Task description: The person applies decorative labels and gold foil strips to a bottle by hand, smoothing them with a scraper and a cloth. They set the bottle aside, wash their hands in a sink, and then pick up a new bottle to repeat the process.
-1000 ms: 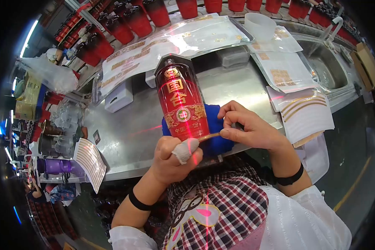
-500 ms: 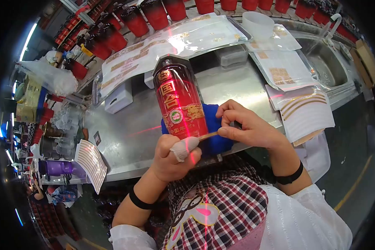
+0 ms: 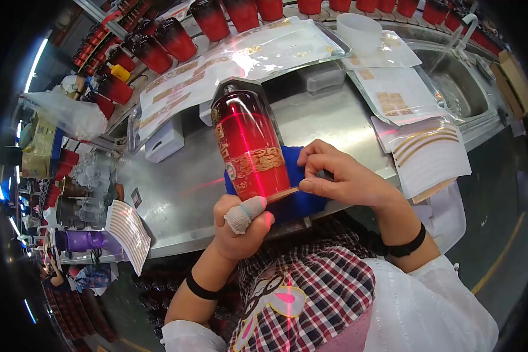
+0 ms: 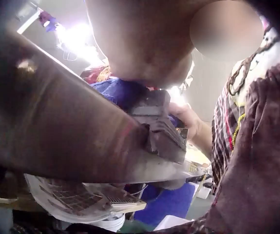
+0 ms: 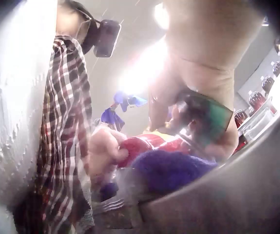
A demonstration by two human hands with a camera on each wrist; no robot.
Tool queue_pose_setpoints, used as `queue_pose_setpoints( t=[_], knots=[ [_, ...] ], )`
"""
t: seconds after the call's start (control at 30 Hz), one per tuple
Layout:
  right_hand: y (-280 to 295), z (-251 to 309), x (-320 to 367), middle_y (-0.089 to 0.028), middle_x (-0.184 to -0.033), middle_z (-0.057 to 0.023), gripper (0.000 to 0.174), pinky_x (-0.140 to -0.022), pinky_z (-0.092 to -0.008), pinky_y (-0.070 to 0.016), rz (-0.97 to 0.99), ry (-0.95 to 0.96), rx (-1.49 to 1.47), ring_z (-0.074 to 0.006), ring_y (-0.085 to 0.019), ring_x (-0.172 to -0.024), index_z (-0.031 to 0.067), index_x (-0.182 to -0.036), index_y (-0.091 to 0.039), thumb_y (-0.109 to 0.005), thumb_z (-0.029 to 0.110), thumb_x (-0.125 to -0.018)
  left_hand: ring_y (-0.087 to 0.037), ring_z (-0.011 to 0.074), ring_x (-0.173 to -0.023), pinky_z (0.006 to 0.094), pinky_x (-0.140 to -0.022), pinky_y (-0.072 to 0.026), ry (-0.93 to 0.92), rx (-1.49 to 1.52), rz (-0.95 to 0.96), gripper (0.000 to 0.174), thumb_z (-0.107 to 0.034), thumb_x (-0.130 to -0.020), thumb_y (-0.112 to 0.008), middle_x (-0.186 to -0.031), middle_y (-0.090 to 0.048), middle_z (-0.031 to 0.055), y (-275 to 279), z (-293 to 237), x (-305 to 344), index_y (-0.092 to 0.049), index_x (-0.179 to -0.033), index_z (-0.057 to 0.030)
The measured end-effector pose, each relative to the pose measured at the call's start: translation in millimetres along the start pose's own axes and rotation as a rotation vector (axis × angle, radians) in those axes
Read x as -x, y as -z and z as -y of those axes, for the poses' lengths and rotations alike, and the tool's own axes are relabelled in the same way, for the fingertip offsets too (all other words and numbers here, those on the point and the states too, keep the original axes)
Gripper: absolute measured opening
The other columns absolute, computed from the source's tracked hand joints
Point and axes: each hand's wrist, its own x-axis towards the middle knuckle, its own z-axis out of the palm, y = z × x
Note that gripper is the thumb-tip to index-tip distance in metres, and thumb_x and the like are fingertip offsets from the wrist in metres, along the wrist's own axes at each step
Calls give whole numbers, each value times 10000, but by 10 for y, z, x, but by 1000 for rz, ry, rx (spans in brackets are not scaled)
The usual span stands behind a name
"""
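Observation:
A red-and-black bottle (image 3: 255, 138) with gold lettering lies on a blue cloth (image 3: 312, 205), its base towards me. At the base my left hand (image 3: 232, 237) grips the bottle, its thumb in a pale finger cover (image 3: 238, 220) against the lower rim. From there a thin gold strip (image 3: 283, 195) runs off to the right. My right hand (image 3: 349, 182) pinches the strip's free end between thumb and finger. Tucked in that hand is a dark green piece (image 5: 214, 119), partly hidden. The left wrist view hides most of the left hand's grip.
Trays with gold decal sheets (image 3: 252, 56) lie behind the bottle. More sheets of gold strips stand at right (image 3: 431, 152) and left (image 3: 129, 232). A sink (image 3: 460, 94) with running water is at the far right. Red bottles (image 3: 208, 20) line the back.
The bottle has rolled to the left about its length, carrying the lettering and round emblem to its left side. My left hand has shifted slightly left, while my right keeps its pinch on the strip.

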Motion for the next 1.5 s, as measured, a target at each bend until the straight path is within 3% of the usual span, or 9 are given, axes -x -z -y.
queue_pose_setpoints(
  t=[0.23, 0.37, 0.57, 0.67, 0.77, 0.97, 1.17, 1.37, 1.5],
  knots=[
    [-19, -49, -17, -474, -1108, -70, 243, -857, -280, -385, -8, 7, 25, -152, -451, -973, 32, -825, -560, -677, 231, -900, -508, 228, -933, 358, -657, -449, -150, -114, 128, 315, -38, -595, -765, -1160, -581, 14, 59, -28, -256, -664, -864, -168],
    [-22, -53, -12, -477, -1105, -68, 239, -854, -274, -388, -13, 1, -12, -150, -454, -980, 25, -838, -568, -669, 232, -903, -507, 223, -929, 355, -674, -460, -85, 19, 7, 294, -68, -593, -765, -1131, -577, 3, 10, 13, -176, -665, -849, -172],
    [-10, -68, -49, -478, -1097, -75, 259, -869, -284, -391, -2, 36, 58, -162, -464, -995, 17, -874, -595, -649, 265, -923, -501, 211, -922, 345, -683, -462, -149, -102, 31, 260, -80, -587, -752, -1098, -573, -5, 37, -3, -155, -664, -802, -199],
    [-18, -100, -52, -479, -1096, -79, 260, -879, -288, -389, -7, 49, 43, -167, -463, -1004, 12, -896, -605, -639, 268, -931, -474, 228, -914, 350, -685, -428, -238, -166, 79, 300, -85, -512, -732, -1089, -579, 23, 46, 12, -251, -666, -791, -174],
    [-24, -112, -49, -473, -1100, -77, 264, -882, -285, -384, -9, 76, 54, -165, -455, -1001, 26, -864, -591, -642, 277, -930, -493, 207, -936, 336, -689, -470, -246, -216, 113, 236, -105, -598, -697, -1092, -578, -6, 48, -16, -318, -662, -811, -200],
    [-9, -29, -16, -458, -1110, -74, 291, -873, -280, -377, 29, 40, -1, -160, -440, -981, 62, -791, -534, -661, 292, -916, -493, 206, -929, 339, -689, -466, -79, -82, 19, 242, -114, -596, -695, -1107, -585, -6, 25, -15, -101, -660, -827, -174],
    [-27, -102, -28, -462, -1107, -77, 281, -874, -288, -377, 8, 59, 13, -165, -444, -989, 59, -790, -525, -662, 273, -911, -504, 208, -892, 347, -667, -439, -187, -139, 104, 286, -52, -574, -746, -1104, -585, 2, 56, -48, -314, -654, -824, -156],
    [-34, -61, -33, -474, -1101, -81, 280, -874, -294, -382, -2, 56, 29, -173, -450, -993, 55, -785, -526, -672, 264, -901, -503, 207, -903, 348, -673, -457, -36, -61, 81, 297, -41, -572, -749, -1076, -578, -7, 63, -14, -107, -660, -816, -184],
    [-47, -101, -67, -479, -1108, -85, 272, -875, -299, -387, -10, 59, 63, -179, -455, -1003, 53, -787, -534, -676, 257, -897, -503, 201, -911, 345, -674, -464, -108, -131, 49, 305, -45, -565, -754, -1070, -575, -17, 38, -39, -118, -662, -814, -196]
  ],
)
